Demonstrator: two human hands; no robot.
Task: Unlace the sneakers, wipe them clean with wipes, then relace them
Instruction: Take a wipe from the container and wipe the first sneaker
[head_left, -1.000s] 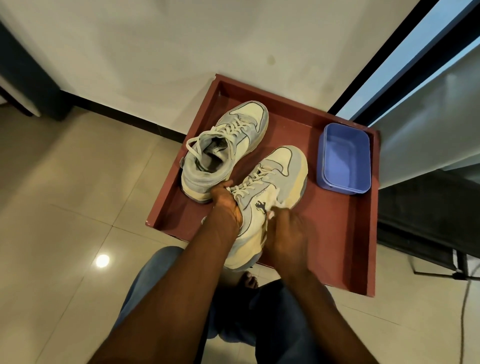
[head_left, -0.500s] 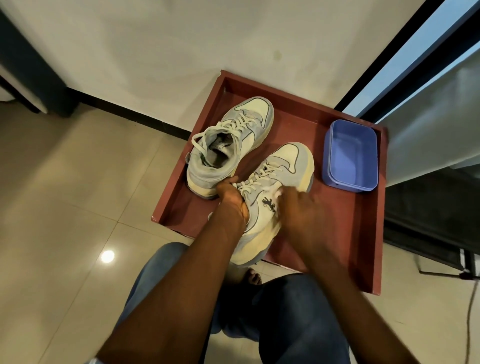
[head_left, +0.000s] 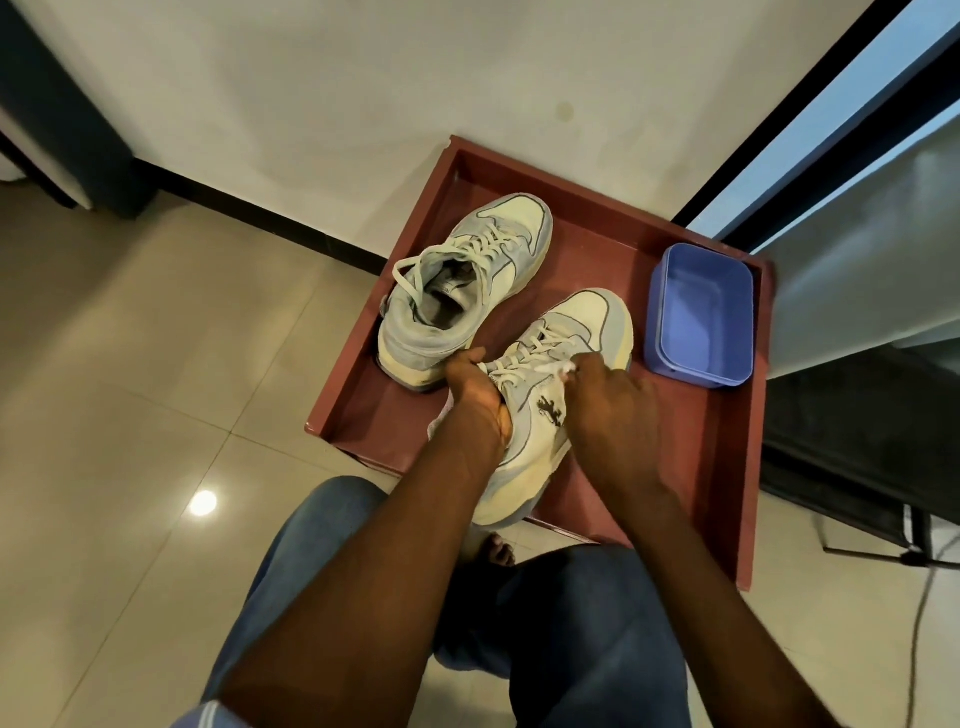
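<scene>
Two pale grey-and-cream laced sneakers lie in a red tray (head_left: 727, 467). The far sneaker (head_left: 467, 280) lies untouched at the tray's left, its laces loose at the collar. The near sneaker (head_left: 566, 343) is tilted with its heel toward me. My left hand (head_left: 475, 395) grips that sneaker at its collar. My right hand (head_left: 608, 400) presses a small white wipe (head_left: 558, 368) against the sneaker's side beside the laces; most of the wipe is hidden under my fingers.
A blue plastic tub (head_left: 701, 317) sits at the tray's right side. The tray rests on a tiled floor against a white wall. My knees in jeans are below the tray. A dark stand and cable are at the right.
My right hand has slid up along the near sneaker's side from near the heel toward the laces, with the wipe under it. My left hand keeps its grip.
</scene>
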